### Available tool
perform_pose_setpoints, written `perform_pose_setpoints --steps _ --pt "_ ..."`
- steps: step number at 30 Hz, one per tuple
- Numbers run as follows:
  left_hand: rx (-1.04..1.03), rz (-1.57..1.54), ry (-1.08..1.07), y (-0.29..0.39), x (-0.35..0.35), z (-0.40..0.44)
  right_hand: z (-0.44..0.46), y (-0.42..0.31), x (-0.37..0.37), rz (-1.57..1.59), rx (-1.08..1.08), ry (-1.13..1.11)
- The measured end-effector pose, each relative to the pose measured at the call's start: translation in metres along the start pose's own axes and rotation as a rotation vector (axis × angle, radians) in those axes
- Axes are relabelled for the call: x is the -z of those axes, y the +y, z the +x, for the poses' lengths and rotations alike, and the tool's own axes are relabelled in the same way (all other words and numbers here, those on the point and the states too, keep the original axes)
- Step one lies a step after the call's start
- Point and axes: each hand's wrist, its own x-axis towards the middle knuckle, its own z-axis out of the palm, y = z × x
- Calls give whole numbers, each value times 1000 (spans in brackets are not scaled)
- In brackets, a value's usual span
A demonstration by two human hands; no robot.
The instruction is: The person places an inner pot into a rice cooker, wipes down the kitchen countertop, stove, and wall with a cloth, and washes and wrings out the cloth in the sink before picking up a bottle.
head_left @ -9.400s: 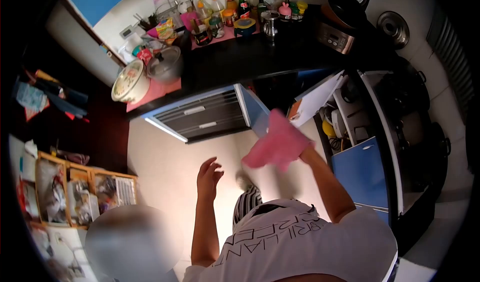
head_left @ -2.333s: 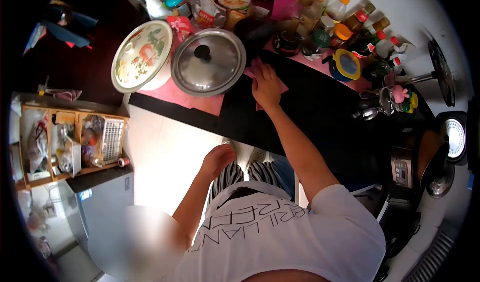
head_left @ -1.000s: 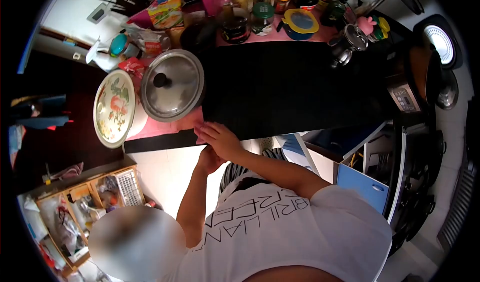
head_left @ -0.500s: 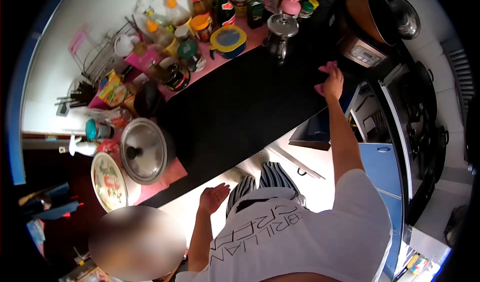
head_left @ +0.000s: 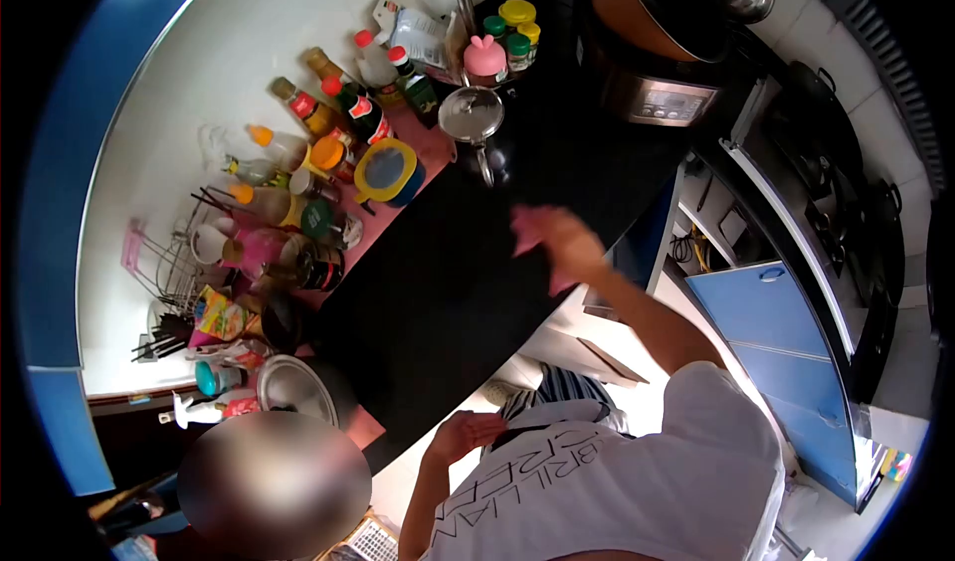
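A pink cloth [head_left: 538, 229] lies under my right hand [head_left: 574, 247], which presses it on the black countertop [head_left: 438, 302] and is blurred by motion. My left hand [head_left: 466, 436] hangs in front of my body below the counter edge, fingers stretched out, holding nothing. Beyond the cloth stands a metal pot with a glass-like lid [head_left: 472, 115]. A blue container with a yellow lid [head_left: 388, 171] sits on the pink mat at the back.
A rice cooker [head_left: 668, 99] stands at the counter's right end. Bottles and jars line the wall, with a pink rabbit-shaped jar [head_left: 484, 56] among them. A lidded steel pot [head_left: 295, 392] is at lower left. Below the right side, an open drawer [head_left: 708, 225] shows utensils.
My right hand has moved the pink cloth left across the counter, away from the rice cooker. The view has turned, and the patterned pot has gone out of sight. My left hand stays low.
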Motion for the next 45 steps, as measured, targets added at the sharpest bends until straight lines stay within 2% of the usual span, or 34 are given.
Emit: perform_pose_setpoints --steps 1,2,3,4,5,6,7,8,10,13,15,16,19,27,32,35,38,40,41,43,44,45 --pt "-7 5 4 12 -15 4 4 29 24 -41 -50 101" --pt "-134 110 7 31 -39 7 6 79 27 -82 -39 168" --pt "-262 219 15 58 -66 13 14 134 31 -346 -296 402" --pt "-343 189 -10 83 -90 19 28 131 29 -498 -485 397" --pt "-425 159 -35 112 -116 27 42 132 21 -494 -483 396" --pt "-496 396 202 142 -146 43 55 133 10 -589 -531 445" --pt "-651 443 260 167 -160 60 67 133 0 -684 -580 496" --pt "-763 402 248 193 -175 76 77 130 -9 -682 -615 409" --pt "-875 543 385 237 -206 104 92 115 -12 -546 -541 398" --pt "-870 679 482 272 -215 143 97 116 -16 -517 -526 407" --pt "-719 618 465 282 -223 150 99 118 -15 -520 -504 394" --pt "-796 631 416 278 -224 152 102 120 -15 -518 -507 399" --pt "-904 585 457 277 -201 166 115 126 -17 -489 -498 339" --pt "-910 505 576 254 -186 117 164 140 -36 -460 -487 311" --pt "-951 483 555 234 -163 92 163 143 -39 -442 -452 308" --pt "-968 473 569 227 -155 82 152 134 -40 -338 -344 313" --pt "-1022 448 594 225 -158 75 123 107 -52 -230 -235 188" --pt "-1039 462 587 227 -159 69 108 90 -45 -38 -66 221" --pt "-1050 478 580 228 -159 65 110 91 -42 -40 -59 220" --pt "-1064 481 594 232 -162 60 116 97 -37 283 -86 243" --pt "-1073 490 608 233 -163 58 127 94 -30 231 -97 384" --pt "-1075 486 609 236 -164 56 142 102 -33 203 -89 410"
